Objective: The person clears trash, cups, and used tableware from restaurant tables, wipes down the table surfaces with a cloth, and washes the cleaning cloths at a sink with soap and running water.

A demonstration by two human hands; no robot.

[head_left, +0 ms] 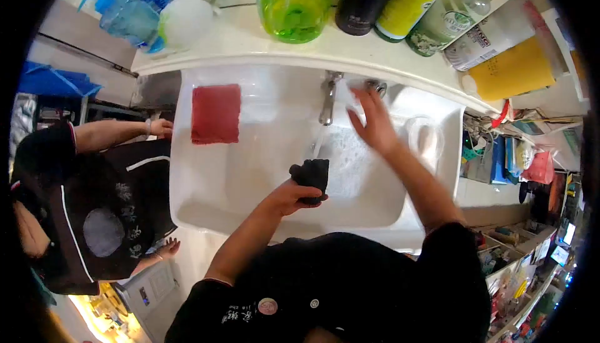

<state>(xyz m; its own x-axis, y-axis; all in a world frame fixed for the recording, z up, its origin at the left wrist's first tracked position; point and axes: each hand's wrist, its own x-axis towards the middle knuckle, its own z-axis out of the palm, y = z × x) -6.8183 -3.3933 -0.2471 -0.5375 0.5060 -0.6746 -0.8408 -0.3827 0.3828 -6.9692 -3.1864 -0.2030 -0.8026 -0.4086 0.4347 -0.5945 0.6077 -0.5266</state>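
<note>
My left hand [292,198] is closed around a dark, bunched-up black cloth [312,176], held over the white sink [275,202]. Its exact shape is hard to make out. My right hand [375,123] is slightly blurred, its fingers stretched out and apart, close to the knob of the metal tap [328,99]. Whether the fingertips touch the knob I cannot tell. Water with bubbles [353,162] lies in the basin below the spout. Flat on the sink's left side is a red cloth [215,114].
Bottles, among them a green soap bottle [294,5] and a yellow container [512,71], line the shelf [237,40] behind the sink. A clear round container [426,138] stands at the sink's right. Another person in a dark apron [119,205] stands at the left.
</note>
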